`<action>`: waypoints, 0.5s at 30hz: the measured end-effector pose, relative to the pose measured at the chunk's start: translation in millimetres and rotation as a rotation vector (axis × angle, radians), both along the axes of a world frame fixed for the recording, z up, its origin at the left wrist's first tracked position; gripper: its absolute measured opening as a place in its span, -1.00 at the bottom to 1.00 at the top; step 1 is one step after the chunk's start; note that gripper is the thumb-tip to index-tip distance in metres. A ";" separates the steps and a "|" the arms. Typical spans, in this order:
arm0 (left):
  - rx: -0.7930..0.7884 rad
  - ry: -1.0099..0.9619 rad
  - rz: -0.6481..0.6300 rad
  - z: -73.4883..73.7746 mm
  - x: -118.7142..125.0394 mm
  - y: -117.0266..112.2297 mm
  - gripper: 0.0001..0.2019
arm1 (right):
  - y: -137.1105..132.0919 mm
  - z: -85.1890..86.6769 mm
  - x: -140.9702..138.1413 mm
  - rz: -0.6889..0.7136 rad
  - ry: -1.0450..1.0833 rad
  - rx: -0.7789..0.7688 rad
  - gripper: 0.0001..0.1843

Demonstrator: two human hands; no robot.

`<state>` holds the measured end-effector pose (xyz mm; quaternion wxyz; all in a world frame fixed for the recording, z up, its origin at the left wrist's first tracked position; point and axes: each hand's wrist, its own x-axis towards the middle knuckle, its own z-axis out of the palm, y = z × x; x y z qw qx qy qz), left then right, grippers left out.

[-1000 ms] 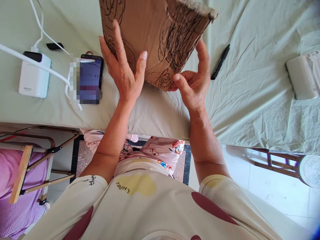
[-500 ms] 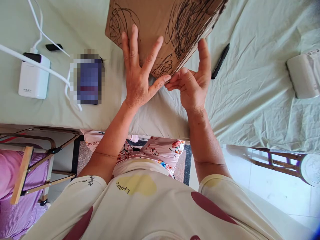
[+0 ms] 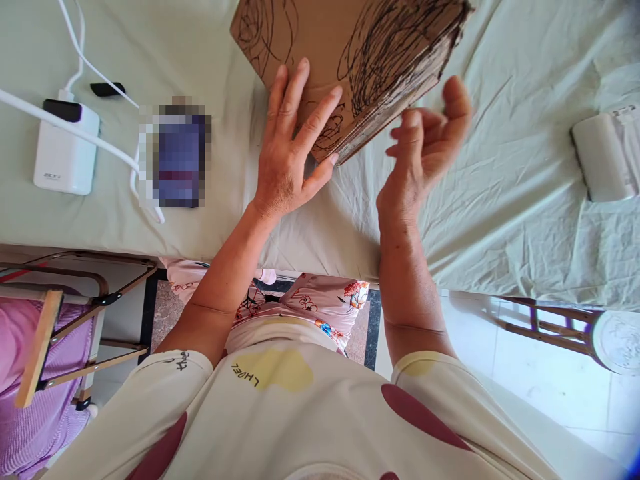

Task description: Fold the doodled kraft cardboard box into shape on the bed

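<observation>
A brown cardboard box or thick cardboard stack (image 3: 320, 40), scribbled over with black loops, lies at the top middle of the table, turned with one corner towards me. My left hand (image 3: 290, 153) is open on it. Its fingers are spread over the top face, and the thumb reaches the near corner. Beside the layered right edge is my right hand (image 3: 425, 147), a little apart from the cardboard, with fingers loosely bent and nothing seen in them. The black pen is not visible now, and my right hand covers the place where it lay.
A pale green cloth covers the table (image 3: 500, 220). At left are a white power bank (image 3: 67, 150) with white cables, a small black object (image 3: 107, 89) and a blurred-out dark blue item (image 3: 180, 160). A white case-like object (image 3: 605, 157) lies far right. A folding chair (image 3: 75, 327) stands below left.
The cardboard has shifted right and turned slightly, showing more of its right edge. My left hand moved right with it. My right hand left the near corner and moved up and right.
</observation>
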<state>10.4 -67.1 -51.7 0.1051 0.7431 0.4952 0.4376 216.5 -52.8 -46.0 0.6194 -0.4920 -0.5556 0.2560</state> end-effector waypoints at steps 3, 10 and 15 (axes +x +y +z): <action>-0.019 -0.012 -0.023 -2.7 -1.4 1.4 -0.45 | 12.2 -7.5 15.2 -0.131 0.003 0.199 -0.19; 0.094 0.025 -0.056 -2.9 -0.8 3.1 -0.51 | 11.6 -10.3 17.5 0.002 -0.252 0.228 0.15; 0.077 0.006 0.015 0.5 -6.4 2.7 -0.48 | 10.6 -16.7 11.7 0.113 -0.401 0.154 0.22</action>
